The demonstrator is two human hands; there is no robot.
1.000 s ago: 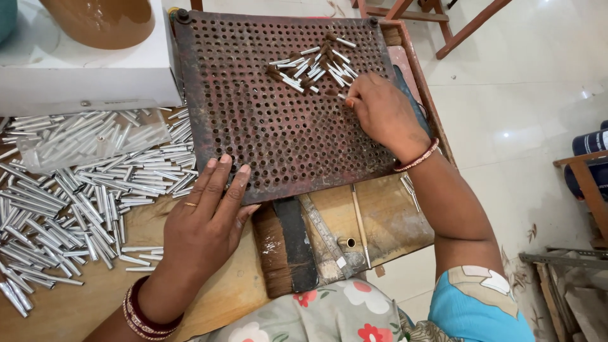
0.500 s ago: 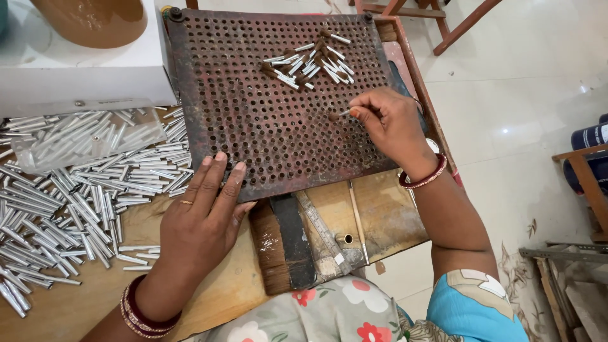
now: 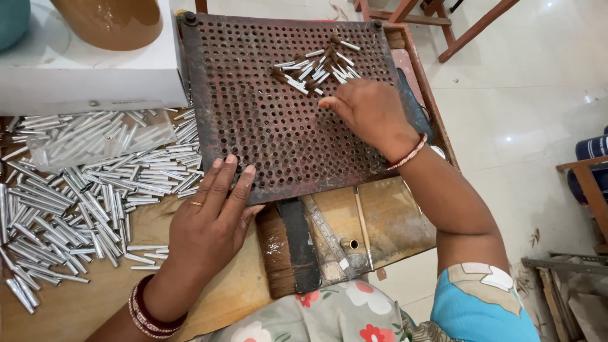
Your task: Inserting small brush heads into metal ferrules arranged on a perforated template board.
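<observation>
**Dozens of little tubes, and one hand among them**

Dozens of small silver tubes (image 3: 88,190) lay heaped on the wooden table (image 3: 76,304) to my left; a smaller cluster of tubes (image 3: 313,66) sat on the far part of the rusty perforated plate (image 3: 266,120), well apart from the big heap; my right hand (image 3: 373,114) rested on the plate just beside that cluster, fingers curled and reaching into it, though I could not tell whether they pinched one; my left hand (image 3: 212,221) lay open and flat, fingers spread, pressing the plate's near edge.

I judged the tubes light, stiff and smooth, so likely to roll or slip; a fingertip pinch at mid-length seemed the surest hold; thin-walled as they looked, a hard squeeze might dent them.

The cluster's tubes lay flat, their long axes mostly slanting between near-left and far-right, a few crossing the others; several showed a darker end toward the left. A brush (image 3: 282,253) and a metal ruler (image 3: 329,237) lay below the plate.
</observation>
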